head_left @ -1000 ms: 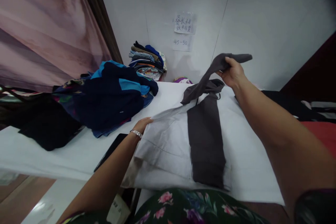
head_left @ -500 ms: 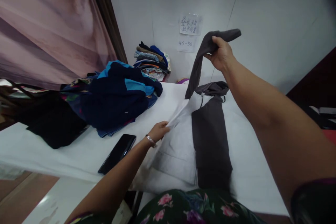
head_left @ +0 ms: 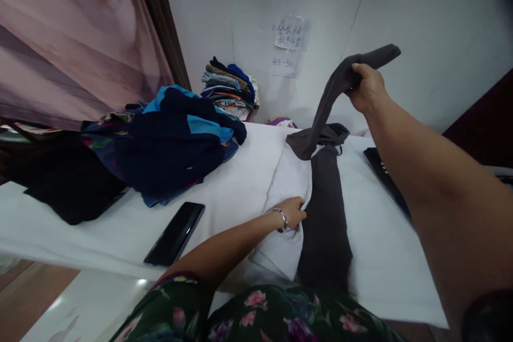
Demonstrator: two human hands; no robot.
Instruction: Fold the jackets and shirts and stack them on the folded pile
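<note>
A dark grey hoodie (head_left: 325, 214) with a white side panel (head_left: 282, 254) lies lengthwise before me, its hood (head_left: 334, 133) and drawstrings at the far end. Raised above the surface, my right hand (head_left: 369, 88) is closed around one grey sleeve (head_left: 334, 83), whose cuff sticks out past my fingers. My left hand (head_left: 294, 212) wears a metal bracelet and pinches the edge of the white panel. That edge is folded over toward the grey middle of the garment, partly covering it.
A white-covered table (head_left: 232, 192) holds a black phone (head_left: 175, 233), a heap of navy and blue clothes (head_left: 168, 144) and a black garment (head_left: 72, 187). Folded clothes are stacked (head_left: 230, 88) by the wall, under paper signs (head_left: 289, 33). A dark item (head_left: 385, 176) lies right.
Both hands have moved right. My left hand has carried the white panel's edge over toward the grey middle, and the sleeve in my right hand has swung right.
</note>
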